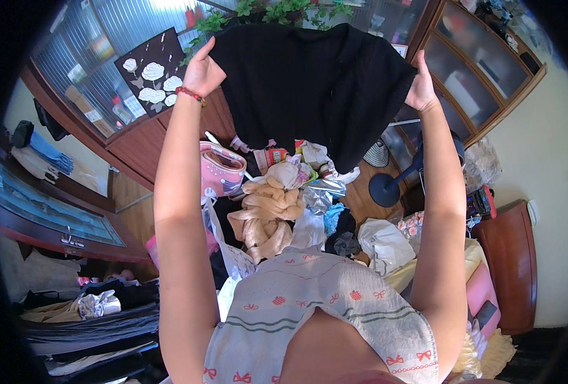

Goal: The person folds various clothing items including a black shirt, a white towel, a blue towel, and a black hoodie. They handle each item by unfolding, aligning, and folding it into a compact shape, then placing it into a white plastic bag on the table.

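Both my arms reach out ahead, holding a black cloth garment [308, 86] spread between them. My left hand [204, 72] grips its left edge, thumb up, with a red bead bracelet on the wrist. At the opposite edge, my right hand [422, 86] pinches the cloth, its fingers partly hidden behind it. The garment hangs in loose folds, and its lower edge is uneven. Which garment it is, I cannot tell. Below it lies a crumpled beige fleecy cloth [267, 211] among bags and clothes. A pink patterned folded item [222, 168] is beside my left forearm.
A glass-fronted wooden cabinet [130, 144] stands ahead, with a white-rose picture [152, 77] against it and green leaves [284, 12] above. At right are a dark blue round-based stand [385, 189], a white plastic bag [385, 245] and a wooden headboard [507, 269]. Clothes [92, 321] are piled at left.
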The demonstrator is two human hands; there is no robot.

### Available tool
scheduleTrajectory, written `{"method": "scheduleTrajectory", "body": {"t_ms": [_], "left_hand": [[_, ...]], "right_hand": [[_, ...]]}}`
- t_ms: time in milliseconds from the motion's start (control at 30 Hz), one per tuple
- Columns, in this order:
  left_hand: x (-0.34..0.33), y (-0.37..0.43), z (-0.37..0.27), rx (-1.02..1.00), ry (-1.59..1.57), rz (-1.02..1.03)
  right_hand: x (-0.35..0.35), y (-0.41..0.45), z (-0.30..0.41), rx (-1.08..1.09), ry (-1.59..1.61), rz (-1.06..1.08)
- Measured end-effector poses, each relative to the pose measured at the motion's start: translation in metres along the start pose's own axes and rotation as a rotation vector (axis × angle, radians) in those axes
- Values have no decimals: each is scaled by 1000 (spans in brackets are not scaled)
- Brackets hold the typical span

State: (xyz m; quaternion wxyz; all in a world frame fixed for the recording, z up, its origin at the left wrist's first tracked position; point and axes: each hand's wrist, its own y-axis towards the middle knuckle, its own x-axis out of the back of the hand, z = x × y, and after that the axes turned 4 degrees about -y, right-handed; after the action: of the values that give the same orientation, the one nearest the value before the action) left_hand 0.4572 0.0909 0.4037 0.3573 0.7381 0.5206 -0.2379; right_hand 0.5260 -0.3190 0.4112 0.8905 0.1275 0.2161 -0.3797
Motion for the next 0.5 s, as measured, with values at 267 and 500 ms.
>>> {"method": "scheduleTrajectory", "body": {"t_ms": [267, 500], "left_hand": [[-18, -4, -27, 40, 94, 74], [-68, 8, -54, 38, 255, 147]], "right_hand": [[-8, -5, 42, 45, -16, -24], [-34, -2, 103, 74, -222, 356]]}}
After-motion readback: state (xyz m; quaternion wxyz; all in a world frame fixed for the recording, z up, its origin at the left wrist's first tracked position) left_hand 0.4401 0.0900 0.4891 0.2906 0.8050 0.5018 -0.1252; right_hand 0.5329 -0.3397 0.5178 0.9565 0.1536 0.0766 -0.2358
